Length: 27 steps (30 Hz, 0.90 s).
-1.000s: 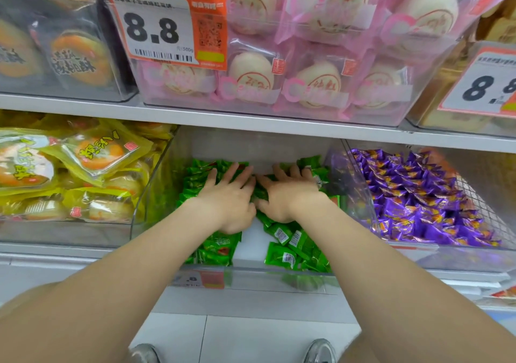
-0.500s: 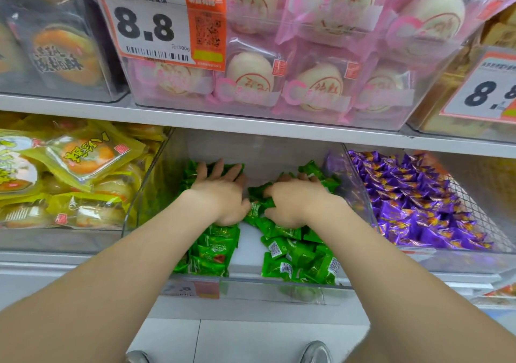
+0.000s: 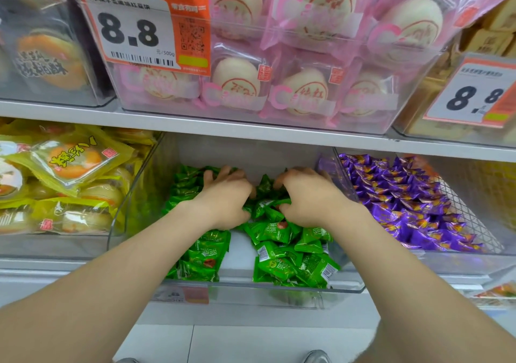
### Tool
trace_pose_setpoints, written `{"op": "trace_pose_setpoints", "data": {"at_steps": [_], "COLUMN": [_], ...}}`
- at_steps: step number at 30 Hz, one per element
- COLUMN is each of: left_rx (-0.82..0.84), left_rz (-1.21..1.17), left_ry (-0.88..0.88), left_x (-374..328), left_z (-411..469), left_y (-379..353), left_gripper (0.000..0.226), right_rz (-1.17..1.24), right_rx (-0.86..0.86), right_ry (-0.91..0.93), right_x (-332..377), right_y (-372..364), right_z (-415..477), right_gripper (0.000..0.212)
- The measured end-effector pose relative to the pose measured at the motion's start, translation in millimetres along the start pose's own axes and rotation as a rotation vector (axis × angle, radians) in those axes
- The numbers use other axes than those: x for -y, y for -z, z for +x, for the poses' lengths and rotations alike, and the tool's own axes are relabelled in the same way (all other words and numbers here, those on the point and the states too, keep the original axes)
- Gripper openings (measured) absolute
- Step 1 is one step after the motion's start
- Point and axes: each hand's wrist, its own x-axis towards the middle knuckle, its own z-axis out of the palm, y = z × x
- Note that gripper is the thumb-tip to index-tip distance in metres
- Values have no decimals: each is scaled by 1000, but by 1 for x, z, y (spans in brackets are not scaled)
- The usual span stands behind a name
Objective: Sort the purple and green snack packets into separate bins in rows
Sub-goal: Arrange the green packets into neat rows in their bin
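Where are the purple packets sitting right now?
Head view, right side of the lower shelf: the purple snack packets lie in a clear bin immediately right of the bin holding the green snack packets.

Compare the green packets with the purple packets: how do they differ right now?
The green packets lie in two loose heaps with a bare gap between; the purple packets lie packed in overlapping rows. The left hand and right hand grip green packets; no hand touches the purple packets. Both sorts sit in clear bins side by side.
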Motion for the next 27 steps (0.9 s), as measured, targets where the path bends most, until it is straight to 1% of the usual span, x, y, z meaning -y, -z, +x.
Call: {"op": "trace_pose_setpoints", "data": {"at_steps": [2, 4, 6, 8, 11, 13, 14, 15, 16, 17, 18, 20, 22, 24, 25, 26, 27], "left_rx": [-49, -64, -71, -78, -95, -108, -103, -84, -62, -55, -54, -61, -116, -223, -241, -220, -163], "left_rz": [-65, -191, -330, -488, -716, -917, -1050, -1177, -1245, -1219, -1140, -1002, -822, -506, -355, -234, -143], "left_ry": [3, 1, -36, -60, -41, -5, 34, 80, 119, 133, 123, 68, 33, 33, 46, 58, 75], "left_x": [-2, -5, -11, -15, -22, -26, -27, -28, -27, -25, -23, -18, -12, -4, 0, 5, 7], "left_z": [2, 5, 4, 2, -6, -13, -16, -21, -25, -28, -31, -36, -40, -40, -39, -38, -37], "left_y": [-2, -1, 6, 15, 26, 29, 29, 29, 29, 30, 31, 31, 33, 30, 27, 23, 20], "left_gripper": [51, 55, 52, 41, 28, 29, 28, 27, 27, 28, 28, 32, 39, 38, 39, 42, 46], "right_rz": [-27, -2, 57, 141, 327, 516, 611, 692, 747, 752, 717, 613, 559, 511, 489, 473, 469], "right_rx": [8, -49, -132, -207, -306, -373, -385, -377, -354, -328, -294, -201, -166, -223, -269, -300, -312], "right_ry": [-3, -9, -35, -64, -100, -141, -149, -141, -113, -73, -32, 25, 12, -62, -92, -106, -105], "right_x": [-3, -4, -5, -5, -10, -10, -9, -9, -8, -8, -7, -5, -3, -4, -3, -2, 0], "right_y": [-2, -4, -6, -7, -8, -7, -7, -7, -7, -7, -5, -2, -3, -7, -9, -9, -6], "right_z": [1, 1, 1, -2, -9, -16, -19, -23, -26, -29, -33, -38, -36, -27, -20, -13, -5], "right_gripper": [41, 35, 32, 28, 20, 13, 12, 16, 23, 29, 30, 25, 19, 15, 16, 18, 18]}}
